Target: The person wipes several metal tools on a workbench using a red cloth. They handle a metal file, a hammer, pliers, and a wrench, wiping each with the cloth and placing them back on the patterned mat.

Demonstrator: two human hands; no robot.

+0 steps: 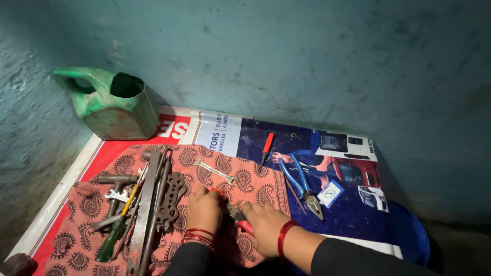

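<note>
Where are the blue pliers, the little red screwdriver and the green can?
blue pliers (pixel 302 184), head view, on the blue handles.
red screwdriver (pixel 266 144), head view, on its red handle.
green can (pixel 110 110), head view, on its front wall.

Dull, worn metal spanners (pixel 153 204) lay on matt patterned cloth (pixel 255 189) w/ glossy printed sheet (pixel 286 138) under; plastic-handled blue pliers (pixel 302 181); scuffed green plastic can (pixel 110 105).

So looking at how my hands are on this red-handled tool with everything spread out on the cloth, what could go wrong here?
The left hand and right hand crowd close on the small red-handled tool, so a finger could get pinched if it shuts. The pile of wrenches and bars lies right beside the left hand; a nudge could scatter it. The blue-handled pliers and red-handled screwdriver lie loose on the slick printed sheet and could slide.
</note>
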